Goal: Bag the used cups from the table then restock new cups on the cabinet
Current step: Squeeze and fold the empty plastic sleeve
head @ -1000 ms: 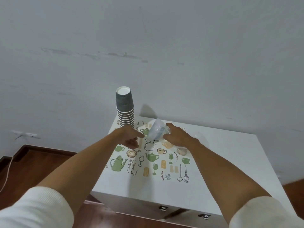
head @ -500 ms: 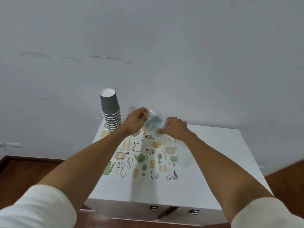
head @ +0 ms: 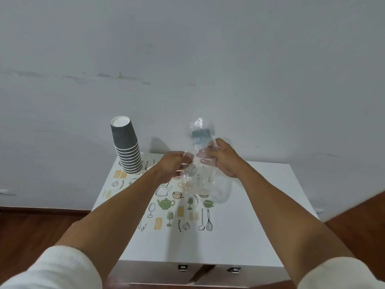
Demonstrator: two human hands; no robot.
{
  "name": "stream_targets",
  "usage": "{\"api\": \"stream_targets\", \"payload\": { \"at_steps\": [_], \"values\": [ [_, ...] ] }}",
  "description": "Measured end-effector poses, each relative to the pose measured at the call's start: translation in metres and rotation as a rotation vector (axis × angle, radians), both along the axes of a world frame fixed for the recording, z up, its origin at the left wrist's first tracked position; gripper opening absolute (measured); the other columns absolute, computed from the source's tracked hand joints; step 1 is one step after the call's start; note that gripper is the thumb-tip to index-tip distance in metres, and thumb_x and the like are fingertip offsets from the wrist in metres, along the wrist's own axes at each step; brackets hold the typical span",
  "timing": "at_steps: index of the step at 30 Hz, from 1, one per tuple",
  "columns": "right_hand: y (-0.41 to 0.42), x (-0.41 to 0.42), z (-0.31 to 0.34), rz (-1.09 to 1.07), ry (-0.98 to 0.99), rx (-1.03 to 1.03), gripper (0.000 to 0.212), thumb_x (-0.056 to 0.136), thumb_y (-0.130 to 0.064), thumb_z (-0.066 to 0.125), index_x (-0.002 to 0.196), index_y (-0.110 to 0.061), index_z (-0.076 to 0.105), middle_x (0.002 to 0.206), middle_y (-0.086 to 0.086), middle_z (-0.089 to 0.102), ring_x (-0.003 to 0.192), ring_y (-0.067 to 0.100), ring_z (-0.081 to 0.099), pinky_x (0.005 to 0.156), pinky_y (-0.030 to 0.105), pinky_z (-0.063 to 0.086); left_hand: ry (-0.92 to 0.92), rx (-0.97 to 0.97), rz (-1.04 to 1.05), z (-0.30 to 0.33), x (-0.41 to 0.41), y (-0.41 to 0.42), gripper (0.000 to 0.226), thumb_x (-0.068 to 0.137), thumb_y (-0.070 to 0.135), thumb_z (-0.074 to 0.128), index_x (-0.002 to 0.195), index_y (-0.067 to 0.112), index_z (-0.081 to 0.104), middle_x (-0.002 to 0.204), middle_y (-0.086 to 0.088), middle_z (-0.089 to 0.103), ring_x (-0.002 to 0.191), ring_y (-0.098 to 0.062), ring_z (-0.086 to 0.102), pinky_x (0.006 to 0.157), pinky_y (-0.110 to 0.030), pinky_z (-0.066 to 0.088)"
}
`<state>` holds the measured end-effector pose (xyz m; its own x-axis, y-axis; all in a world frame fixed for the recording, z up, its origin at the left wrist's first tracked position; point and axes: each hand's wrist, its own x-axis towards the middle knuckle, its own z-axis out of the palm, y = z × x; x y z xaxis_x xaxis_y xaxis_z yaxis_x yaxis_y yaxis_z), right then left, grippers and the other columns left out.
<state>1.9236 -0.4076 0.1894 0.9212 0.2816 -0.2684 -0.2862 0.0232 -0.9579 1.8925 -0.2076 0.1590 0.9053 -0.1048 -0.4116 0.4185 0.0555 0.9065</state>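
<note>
A stack of several dark grey ribbed paper cups (head: 127, 147) stands upside down at the back left corner of the white cabinet top (head: 260, 215). Above the cabinet, both hands hold a clear plastic sleeve (head: 203, 163) upright. A dark grey cup (head: 201, 136) shows inside its raised upper end. My left hand (head: 174, 166) pinches the sleeve's left side. My right hand (head: 224, 157) grips its right side, fingers curled round the plastic. The sleeve's lower part hangs loose over the printed kitchenware pattern (head: 173, 203).
The cabinet stands against a pale grey wall (head: 187, 59). Two drawer fittings (head: 208, 268) show on its front below the top. Dark wood floor (head: 31, 230) lies on both sides. White sleeves cover my upper forearms.
Both hands have risen from the cabinet top and tipped the plastic sleeve upright, so the grey cup inside now points upward. The view has shifted slightly.
</note>
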Motion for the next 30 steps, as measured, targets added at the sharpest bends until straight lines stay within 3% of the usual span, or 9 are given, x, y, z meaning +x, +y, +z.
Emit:
{"api": "stream_targets", "payload": {
  "at_steps": [4,7,10,15,18,22,24,26,30],
  "values": [
    [-0.019,0.001,-0.008,-0.135,-0.087,-0.142,0.022,0.092,-0.005,0.07,0.108,-0.011,0.057,0.093,0.016,0.074,0.068,0.027,0.074,0.058,0.033,0.056,-0.117,0.047,0.07,0.008,0.005,-0.003,0.02,0.101,0.003,0.054,0.111,0.014,0.067,0.097,-0.01,0.067,0.085,-0.026,0.076,0.086,-0.045,0.06],
    [-0.025,0.002,-0.013,-0.135,-0.06,-0.111,0.027,0.087,-0.008,0.075,0.11,-0.015,0.063,0.083,0.006,0.073,0.069,0.023,0.072,0.06,0.03,0.049,-0.144,0.078,0.054,0.012,0.003,0.0,0.03,0.101,0.0,0.046,0.117,0.015,0.066,0.097,-0.011,0.069,0.087,-0.032,0.078,0.075,-0.041,0.062],
    [-0.027,0.004,-0.015,-0.032,0.059,0.014,0.034,0.09,0.002,0.066,0.118,-0.016,0.064,0.084,0.007,0.067,0.073,0.024,0.068,0.07,0.038,0.059,-0.152,0.062,0.042,0.015,0.001,-0.001,0.029,0.104,0.003,0.045,0.117,0.014,0.068,0.103,-0.01,0.072,0.095,-0.033,0.077,0.083,-0.045,0.061],
    [-0.024,0.008,-0.016,-0.08,0.097,0.067,0.021,0.098,0.008,0.054,0.101,-0.011,0.064,0.088,0.007,0.071,0.069,0.018,0.075,0.051,0.025,0.057,-0.026,-0.144,0.168,0.013,0.003,0.0,0.031,0.1,-0.004,0.045,0.088,0.011,0.069,0.101,-0.011,0.07,0.082,-0.031,0.076,0.099,-0.058,0.054],
    [-0.02,0.009,-0.019,-0.053,0.039,0.05,0.026,0.096,0.011,0.054,0.099,-0.009,0.071,0.09,0.01,0.074,0.073,0.018,0.076,0.054,0.024,0.058,0.103,-0.286,0.21,0.013,-0.002,0.0,0.022,0.097,0.02,0.047,0.102,0.008,0.064,0.109,-0.014,0.062,0.091,-0.036,0.07,0.096,-0.063,0.052],
    [-0.016,0.012,-0.024,-0.055,0.068,0.123,0.026,0.097,0.008,0.045,0.097,0.002,0.07,0.09,0.015,0.076,0.077,0.029,0.075,0.065,0.037,0.063,0.311,-0.324,0.021,0.004,-0.004,0.006,0.088,0.068,0.085,0.065,0.134,0.03,0.043,0.14,-0.027,0.054,0.12,-0.053,0.06,0.082,-0.073,0.05],
    [-0.013,0.015,-0.026,-0.051,0.106,0.131,0.024,0.093,0.005,0.041,0.089,0.004,0.065,0.089,0.014,0.075,0.075,0.031,0.075,0.059,0.035,0.061,0.351,-0.253,-0.075,-0.001,-0.008,0.005,0.11,0.055,0.084,0.077,0.146,0.039,0.035,0.141,-0.031,0.054,0.119,-0.054,0.061,0.084,-0.075,0.049],
    [-0.011,0.015,-0.028,-0.047,0.159,0.129,0.02,0.089,0.001,0.043,0.087,0.0,0.063,0.09,0.016,0.074,0.071,0.03,0.073,0.058,0.034,0.057,0.36,-0.197,-0.112,-0.002,-0.012,0.001,0.099,0.057,0.066,0.086,0.141,0.031,0.047,0.136,-0.027,0.06,0.116,-0.048,0.065,0.093,-0.073,0.046],
    [-0.009,0.017,-0.044,-0.05,-0.023,0.002,0.03,0.088,0.018,0.04,0.077,-0.001,0.061,0.098,0.02,0.061,0.08,0.033,0.066,0.066,0.042,0.063,0.24,-0.169,-0.021,-0.014,-0.017,-0.001,0.029,0.077,0.014,0.078,0.103,0.008,0.067,0.108,-0.016,0.065,0.094,-0.033,0.067,0.104,-0.059,0.048]
  ]
}}
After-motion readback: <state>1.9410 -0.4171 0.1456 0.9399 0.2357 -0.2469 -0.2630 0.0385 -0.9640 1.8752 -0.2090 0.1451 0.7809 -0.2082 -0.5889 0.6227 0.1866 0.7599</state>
